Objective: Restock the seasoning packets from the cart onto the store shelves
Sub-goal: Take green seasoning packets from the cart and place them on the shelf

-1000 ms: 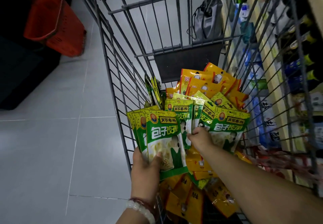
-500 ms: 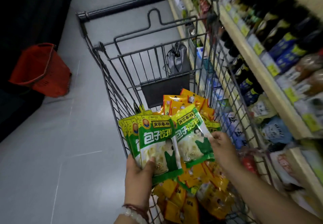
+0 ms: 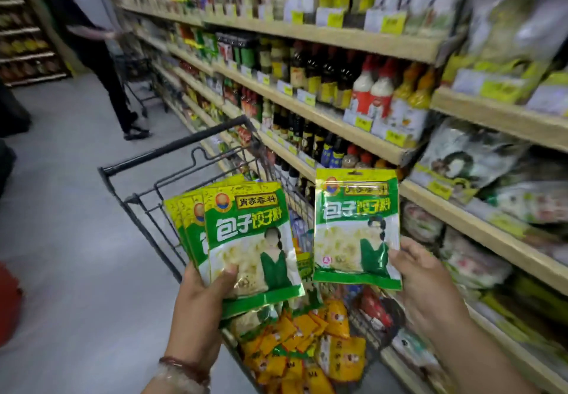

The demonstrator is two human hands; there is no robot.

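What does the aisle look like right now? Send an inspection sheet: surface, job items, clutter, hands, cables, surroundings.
Surface: grey tiled floor; wooden store shelves on the right, stocked with bottles and bags.
Job's things: fanned stack of green seasoning packets held up over the cart; single green seasoning packet raised toward the shelves; orange and yellow packets lying in the black wire cart.
Clutter: red object at the left edge, too cropped to identify.
Hands: left hand grips the stack; right hand pinches the single packet's lower corner.
Cables: nothing seen.
Surroundings: another person with a second cart, farther down the aisle, blurred.
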